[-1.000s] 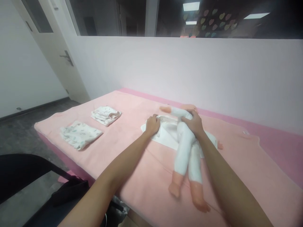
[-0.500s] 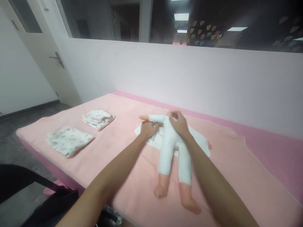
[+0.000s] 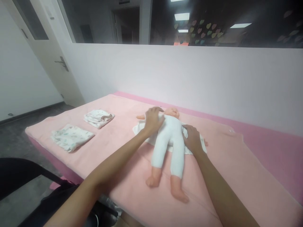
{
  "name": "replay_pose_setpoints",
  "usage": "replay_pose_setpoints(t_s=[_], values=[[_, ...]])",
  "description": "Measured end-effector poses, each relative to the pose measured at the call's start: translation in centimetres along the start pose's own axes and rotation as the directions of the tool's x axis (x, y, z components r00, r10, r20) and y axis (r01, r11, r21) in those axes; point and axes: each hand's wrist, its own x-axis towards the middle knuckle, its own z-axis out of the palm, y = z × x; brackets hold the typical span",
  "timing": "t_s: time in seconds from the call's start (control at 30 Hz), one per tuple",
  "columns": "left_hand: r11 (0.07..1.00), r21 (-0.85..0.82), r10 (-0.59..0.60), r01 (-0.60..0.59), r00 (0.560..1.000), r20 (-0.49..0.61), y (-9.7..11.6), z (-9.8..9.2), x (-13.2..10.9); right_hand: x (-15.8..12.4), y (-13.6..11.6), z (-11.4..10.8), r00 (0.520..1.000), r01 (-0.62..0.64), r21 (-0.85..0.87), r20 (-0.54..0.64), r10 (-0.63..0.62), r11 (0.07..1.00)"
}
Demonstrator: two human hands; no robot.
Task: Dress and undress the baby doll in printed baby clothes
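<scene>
A baby doll (image 3: 169, 135) in a white bodysuit lies on its back, head towards the wall, bare feet towards me. Beneath it a white garment (image 3: 189, 151) is spread out, partly hidden by the doll and my hands. My left hand (image 3: 153, 119) is closed around the doll's upper arm near the shoulder, thumb on the chest side; the doll's small hand sticks out beyond it. On the other side, my right hand (image 3: 193, 137) rests on the garment against the doll's flank, thumb apart from the fingers, whose tips are partly hidden.
Two folded patterned cloths, one nearer (image 3: 72, 137) and one farther (image 3: 98, 118), lie to the left on the pink blanket (image 3: 123, 126). A white wall (image 3: 177, 75) with a window stands behind the table. A black chair (image 3: 19, 173) is at the lower left.
The doll has been lowered flat and shifted slightly left. My left hand moved from the garment up to the doll's arm; my right hand came from its shoulder down to its side.
</scene>
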Motion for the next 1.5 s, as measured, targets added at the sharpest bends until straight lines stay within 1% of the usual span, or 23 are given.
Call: replay_pose_setpoints(t_s=[0.03, 0.07, 0.1, 0.13, 0.17, 0.2, 0.23, 0.27, 0.3, 0.33, 0.37, 0.4, 0.5, 0.57, 0.73, 0.87, 1.03, 1.23, 1.37, 1.5], values=[[0.996, 0.014, 0.08, -0.083, 0.986, 0.149, 1.5, 0.9, 0.5, 0.0, -0.2, -0.1, 1.0, 0.001, 0.001, -0.005, -0.001, 1.0], [0.987, 0.029, 0.145, -0.159, 0.949, 0.281, 2.9, 2.0, 1.0, 0.1, -0.3, -0.1, 1.0, 0.001, 0.001, -0.013, -0.001, 1.0], [0.972, 0.048, 0.193, -0.231, 0.895, 0.402, 4.3, 3.4, 1.5, 0.1, -0.3, -0.2, 1.0, -0.002, -0.001, -0.018, 0.001, 1.0], [0.953, 0.077, 0.216, -0.294, 0.834, 0.508, 5.5, 4.9, 2.0, 0.0, -0.3, -0.3, 1.0, -0.009, -0.008, -0.022, 0.009, 1.0], [0.931, 0.117, 0.213, -0.345, 0.775, 0.596, 6.6, 6.4, 2.4, 0.0, -0.3, -0.3, 0.999, -0.023, -0.021, -0.023, 0.022, 1.0], [0.909, 0.156, 0.192, -0.386, 0.721, 0.666, 7.5, 7.7, 2.8, 0.0, -0.2, -0.4, 0.999, -0.039, -0.038, -0.02, 0.038, 0.998], [0.892, 0.187, 0.165, -0.412, 0.682, 0.712, 8.2, 8.9, 3.1, 0.0, -0.2, -0.4, 0.998, -0.058, -0.059, -0.017, 0.058, 0.997], [0.879, 0.212, 0.141, -0.426, 0.659, 0.739, 8.7, 9.9, 3.4, 0.0, -0.1, -0.4, 0.997, -0.077, -0.079, -0.015, 0.076, 0.994], [0.873, 0.229, 0.124, -0.431, 0.649, 0.75, 9.1, 10.7, 3.7, 0.0, 0.0, -0.4, 0.996, -0.094, -0.097, -0.015, 0.093, 0.991], [0.871, 0.238, 0.116, -0.431, 0.65, 0.751, 9.2, 11.3, 3.8, 0.0, 0.1, -0.4, 0.994, -0.106, -0.108, -0.016, 0.105, 0.988], [0.87, 0.246, 0.114, -0.428, 0.66, 0.742, 9.2, 11.6, 3.9, 0.1, 0.2, -0.3, 0.993, -0.117, -0.114, -0.018, 0.116, 0.987], [0.868, 0.26, 0.112, -0.423, 0.678, 0.727, 9.1, 11.8, 3.9, 0.1, 0.3, -0.2, 0.992, -0.127, -0.113, -0.024, 0.125, 0.985], [0.868, 0.293, 0.126, -0.401, 0.748, 0.651, 8.2, 11.9, 3.6, 0.1, 0.6, 0.1, 0.985, -0.166, -0.089, -0.063, 0.16, 0.982], [0.874, 0.294, 0.141, -0.387, 0.781, 0.608, 7.4, 11.8, 3.5, 0.1, 0.6, 0.2, 0.977, -0.194, -0.071, -0.099, 0.187, 0.978], [0.905, 0.232, 0.15, -0.357, 0.777, 0.612, 5.8, 10.9, 3.7, 0.0, 0.0, -0.4, 0.965, -0.224, -0.066, -0.151, 0.212, 0.972], [0.938, 0.154, 0.164, -0.309, 0.791, 0.589, 4.8, 10.2, 3.8, 0.0, -0.3, -0.9, 0.956, -0.25, -0.066, -0.172, 0.236, 0.966], [0.955, 0.116, 0.159, -0.272, 0.805, 0.572, 3.9, 10.4, 3.8, 0.1, -0.2, -1.3, 0.956, -0.255, -0.091, -0.172, 0.237, 0.963], [0.97, 0.091, 0.128, -0.224, 0.796, 0.592, 3.0, 10.6, 4.3, 0.2, -0.2, -1.9, 0.943, -0.312, -0.118, -0.159, 0.292, 0.943], [0.976, 0.066, 0.137, -0.206, 0.826, 0.546, 2.7, 10.1, 4.2, 0.1, 0.3, -1.9, 0.931, -0.344, -0.085, -0.164, 0.327, 0.935], [0.987, 0.004, 0.138, -0.158, 0.871, 0.471, 1.6, 9.5, 4.0, 0.0, 0.9, -1.7, 0.928, -0.356, -0.048, -0.135, 0.347, 0.933]])
